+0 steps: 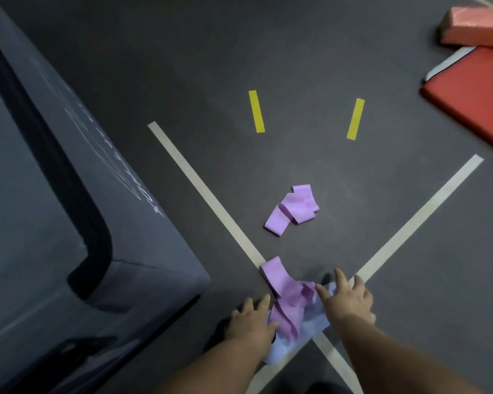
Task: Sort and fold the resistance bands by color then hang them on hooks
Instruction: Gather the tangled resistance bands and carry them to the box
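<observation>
On the dark floor [182, 66], right where two pale tape lines are crossing, a tangled heap of purple bands [289, 304] is lying, with one loop trailing up and left over the tape. A pale blue band [281, 355] is lying beneath the heap, showing at its lower edge and on its right side.

The person is reaching down to the heap with both bare arms. The left hand [251, 319] is resting at the heap's left edge, its fingers [264, 301] stretched out straight and the thumb touching the purple material, gripping nothing. The right hand [349, 302] is lying on the right side of the heap, over the pale blue part, with its fingers [340, 277] spread wide and flat, nothing curled round anything.

Farther from the person, between the two arms of the tape cross, a second purple band [292, 209] is lying loosely folded on itself, well apart from the heap. The left tape line [205, 191] and the right tape line [419, 217] are running away on either side of it. Beyond it, two short yellow strips [256, 111] [355, 119] are lying flat on the floor; I cannot tell whether they are tape or bands.

A big grey padded block [69, 223] is filling the left side. At the far right a red mat [473, 92] is lying on the floor, and a pink block [475, 24] is sitting at its far end.
</observation>
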